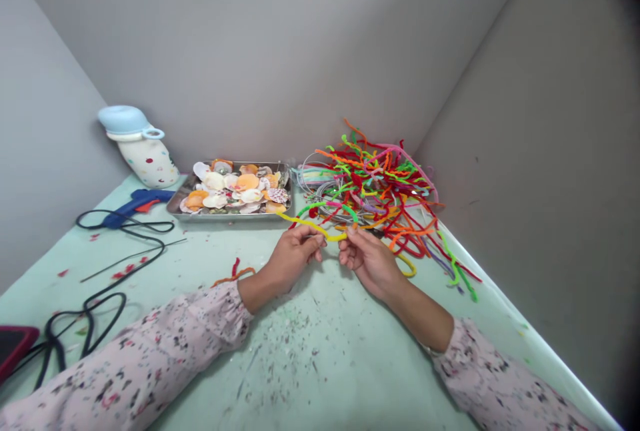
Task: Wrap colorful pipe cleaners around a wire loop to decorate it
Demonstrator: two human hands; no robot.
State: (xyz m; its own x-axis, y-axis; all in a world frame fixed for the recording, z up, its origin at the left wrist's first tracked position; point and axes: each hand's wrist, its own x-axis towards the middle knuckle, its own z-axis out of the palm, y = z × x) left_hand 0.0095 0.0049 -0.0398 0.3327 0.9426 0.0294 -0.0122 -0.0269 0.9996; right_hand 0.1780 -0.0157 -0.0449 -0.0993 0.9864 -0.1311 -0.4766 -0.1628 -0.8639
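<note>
"What do the hands hold?"

"The left hand [296, 256] and right hand [371, 259] pinch a fuzzy yellow stem [307, 223], near that rectangular metal tray [230, 217] of shells [246, 183]."

"And beside the tray?"

"A tangled, multicoloured heap of fuzzy stems [383, 181]."

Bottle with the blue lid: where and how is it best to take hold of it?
Probably best by the rounded white body, below the blue lid, from the person's side: the body is broad and mostly unblocked there; the lid's ring is thin.

craft workspace; glue gun [131, 209]; pipe cleaners [385, 177]; shell tray [230, 217]
</note>
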